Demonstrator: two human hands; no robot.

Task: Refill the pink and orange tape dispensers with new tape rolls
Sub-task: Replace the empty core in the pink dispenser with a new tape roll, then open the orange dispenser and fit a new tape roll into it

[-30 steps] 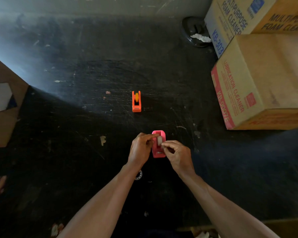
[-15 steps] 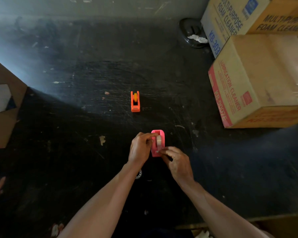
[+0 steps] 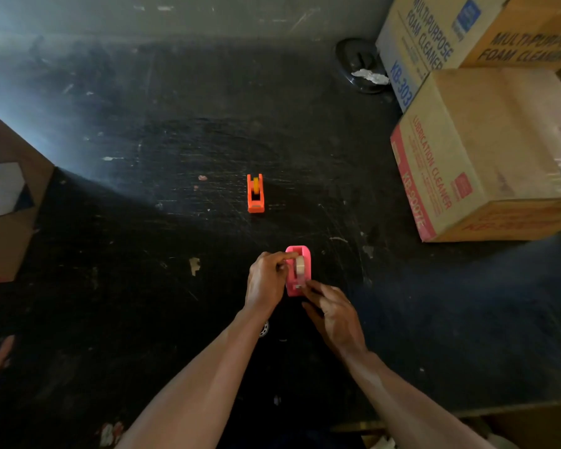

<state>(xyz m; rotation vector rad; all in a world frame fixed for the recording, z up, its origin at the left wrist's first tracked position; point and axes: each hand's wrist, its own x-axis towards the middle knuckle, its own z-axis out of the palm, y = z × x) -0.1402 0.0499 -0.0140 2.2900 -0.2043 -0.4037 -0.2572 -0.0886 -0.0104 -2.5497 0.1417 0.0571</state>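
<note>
At lower centre, the left hand (image 3: 266,280) is gripping the pink plastic tape dispenser (image 3: 298,270), partly hiding it; the right hand (image 3: 334,314) is pinching its near end, and its long axis is running up-frame.

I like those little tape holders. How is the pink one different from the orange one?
The pink dispenser is being held by both hands, the left hand and the right hand; the orange dispenser stands alone, untouched. The pink one sits close to the person, the orange one farther back on the black table. The pink one holds a pale roll, the orange one a yellowish roll. Both stand upright, pointing the same way.
</note>
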